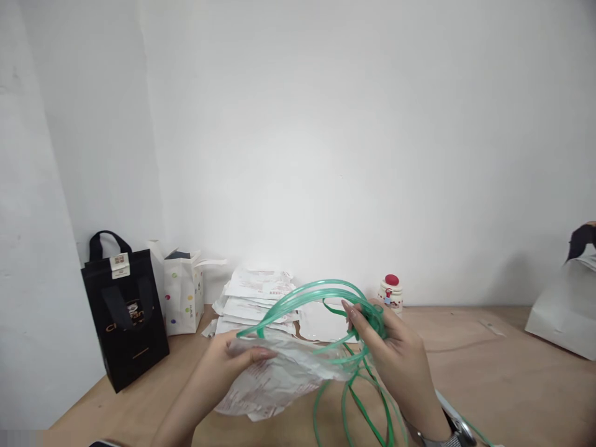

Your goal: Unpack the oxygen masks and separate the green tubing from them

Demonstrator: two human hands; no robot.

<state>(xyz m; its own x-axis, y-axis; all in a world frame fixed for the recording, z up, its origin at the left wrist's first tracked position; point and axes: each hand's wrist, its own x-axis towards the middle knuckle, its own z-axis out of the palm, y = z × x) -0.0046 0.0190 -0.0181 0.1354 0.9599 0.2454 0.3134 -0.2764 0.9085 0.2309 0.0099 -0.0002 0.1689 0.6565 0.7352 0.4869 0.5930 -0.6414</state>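
Note:
My left hand (231, 360) grips the edge of a crumpled white plastic pouch (265, 388) with red printing. My right hand (391, 357) is closed around loops of translucent green plastic tubing (321, 292). The coils arc over the pouch, and more loops hang down past the table edge in front of me. The pouch's upper edge lies against the tubing. A metal wristwatch (454, 431) sits on my right wrist.
A stack of white printed pouches (256, 304) lies behind my hands on the wooden table (479, 379). A black paper bag (125, 316), a dotted white bag (182, 297) and a red-capped bottle (391, 295) stand by the wall. A white bag (565, 313) sits far right.

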